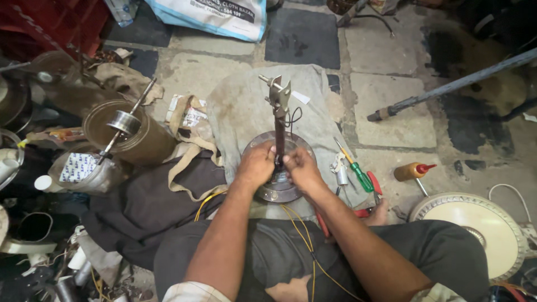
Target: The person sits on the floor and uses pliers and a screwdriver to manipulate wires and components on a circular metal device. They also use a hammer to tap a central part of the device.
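Observation:
A round metal fan motor (pixel 268 193) rests on a grey cloth (pixel 246 100) on the floor between my knees. A dark upright rod (pixel 279 126) with a metal bracket on top rises from its middle. My left hand (pixel 256 165) and my right hand (pixel 302 168) press on the motor's top on either side of the rod's base, fingers curled down against it. Yellow wires (pixel 302 235) run from the motor toward my lap. What my fingertips pinch is hidden.
A green-handled screwdriver (pixel 358 173) and red-handled pliers (pixel 373 184) lie right of the motor, beside an orange oil bottle (pixel 411 170). A cream round fan cover (pixel 481 226) sits at right. A rotor on a shaft (pixel 124 122) rests on a brown cylinder (pixel 140 142) at left, amid clutter.

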